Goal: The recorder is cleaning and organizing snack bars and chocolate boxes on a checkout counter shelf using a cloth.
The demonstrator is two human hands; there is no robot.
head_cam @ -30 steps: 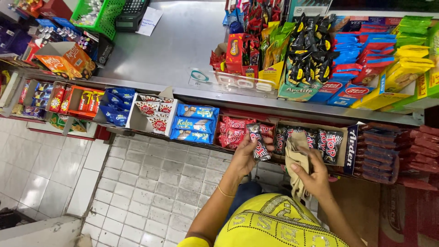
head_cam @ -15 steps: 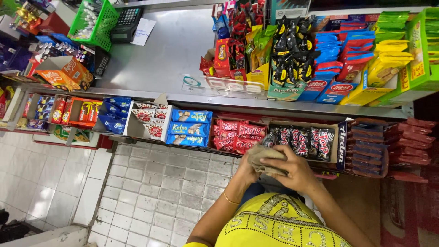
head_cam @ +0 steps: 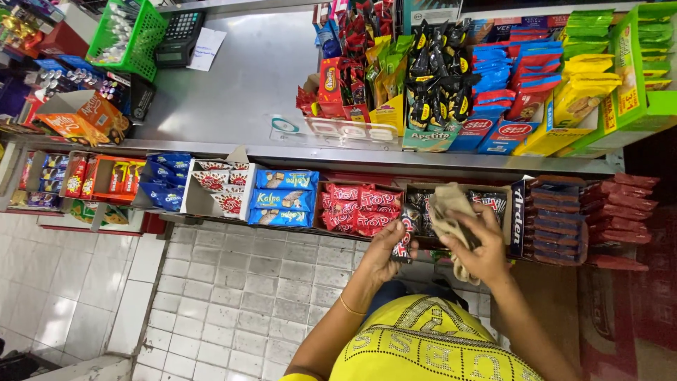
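I stand at a shop counter and look down. My left hand (head_cam: 384, 250) holds a small dark snack packet (head_cam: 403, 238) with red and white print at the front edge of an open display box (head_cam: 508, 212) of the same dark packets. My right hand (head_cam: 479, 247) grips a crumpled beige cloth (head_cam: 446, 212) that lies over those packets and hangs down past my wrist. A thin bangle sits on my left wrist. My yellow studded top (head_cam: 423, 346) fills the bottom of the view.
A lower shelf carries rows of boxes: red packets (head_cam: 356, 208), blue biscuit packs (head_cam: 282, 197), orange boxes (head_cam: 113, 176). On the steel countertop (head_cam: 247, 92) stand racks of snacks (head_cam: 437, 77), a green basket (head_cam: 127, 35) and a calculator (head_cam: 180, 32). Grey tiled floor (head_cam: 211, 296) lies below.
My hands were together over the cloth half a second ago. They have parted: the left now holds a dark packet, and the right spreads the cloth over the box.
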